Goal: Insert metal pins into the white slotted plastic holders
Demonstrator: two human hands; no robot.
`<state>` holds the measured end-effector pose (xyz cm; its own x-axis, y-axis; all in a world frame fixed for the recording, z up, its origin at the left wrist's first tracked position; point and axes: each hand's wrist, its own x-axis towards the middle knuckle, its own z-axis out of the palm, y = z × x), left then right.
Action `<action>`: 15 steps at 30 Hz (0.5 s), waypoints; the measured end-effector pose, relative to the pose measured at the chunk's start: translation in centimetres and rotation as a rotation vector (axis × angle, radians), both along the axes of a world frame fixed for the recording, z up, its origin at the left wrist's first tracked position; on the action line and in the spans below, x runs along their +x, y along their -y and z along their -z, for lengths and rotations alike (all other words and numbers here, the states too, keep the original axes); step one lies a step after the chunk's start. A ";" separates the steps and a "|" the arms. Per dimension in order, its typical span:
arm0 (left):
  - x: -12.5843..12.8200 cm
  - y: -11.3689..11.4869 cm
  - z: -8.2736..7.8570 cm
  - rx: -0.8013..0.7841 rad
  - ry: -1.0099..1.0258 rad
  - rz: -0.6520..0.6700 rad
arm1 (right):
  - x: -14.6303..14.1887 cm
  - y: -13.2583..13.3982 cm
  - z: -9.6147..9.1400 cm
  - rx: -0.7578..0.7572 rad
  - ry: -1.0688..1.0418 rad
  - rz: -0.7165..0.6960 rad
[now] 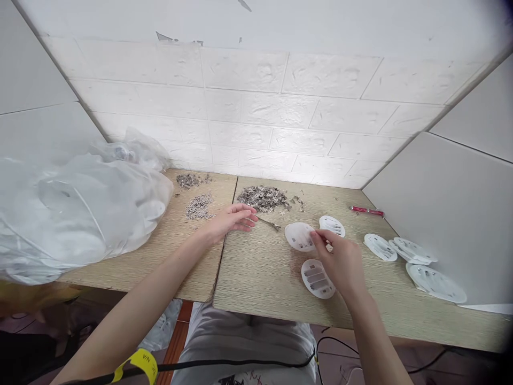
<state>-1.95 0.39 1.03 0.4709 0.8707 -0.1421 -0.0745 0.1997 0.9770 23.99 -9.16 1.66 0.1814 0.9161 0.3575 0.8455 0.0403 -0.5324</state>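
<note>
My left hand (237, 219) is beside the larger heap of small metal pieces (262, 198), with its fingers loosely curled. A thin dark stick-like tool (269, 222) runs out from its fingertips toward the right; its far end looks like small metal bits, too small to make out. In my right hand (340, 259) a round white plastic battery cover (298, 236) is pinched by its right edge, tilted above the table. Just below it lies a second round white battery cover (318, 278) with long slots. Another slotted cover (332, 225) lies behind my right fingers.
Several white covers (436, 282) lie at the right by the side panel, near a red pen-like stick (366, 210). Two smaller heaps of metal parts (199, 207) sit left of the table seam. A large clear plastic bag (84, 208) fills the left. A black cable (236, 362) crosses my lap.
</note>
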 end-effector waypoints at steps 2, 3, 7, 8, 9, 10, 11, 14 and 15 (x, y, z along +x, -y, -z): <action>0.1 0.1 -0.2 0.031 0.033 0.024 | -0.9 -0.2 -1.0 0.008 -0.069 0.021; 0.1 0.1 -0.3 0.051 0.056 0.056 | -1.5 -0.4 -1.6 0.009 -0.101 0.008; 0.2 0.5 -0.6 0.099 0.112 0.281 | -5.2 -1.7 -3.7 -0.039 -0.162 -0.172; 0.3 0.5 -0.6 0.098 0.108 0.320 | -6.1 -2.3 -4.1 -0.040 -0.156 -0.225; 0.3 0.6 -0.6 0.094 0.096 0.326 | -6.9 -2.9 -4.4 -0.039 -0.149 -0.268; 0.3 0.6 -0.6 0.086 0.080 0.297 | -7.5 -3.6 -4.5 -0.035 -0.148 -0.294; 0.3 0.5 -0.6 0.076 0.066 0.232 | -7.9 -4.4 -4.6 -0.018 -0.146 -0.298; 0.2 -0.1 -0.4 0.038 0.068 -0.078 | -8.1 -6.4 -4.2 0.048 -0.146 -0.245; 0.2 -0.3 -0.3 0.024 0.077 -0.176 | -7.9 -6.9 -3.8 0.047 -0.132 -0.230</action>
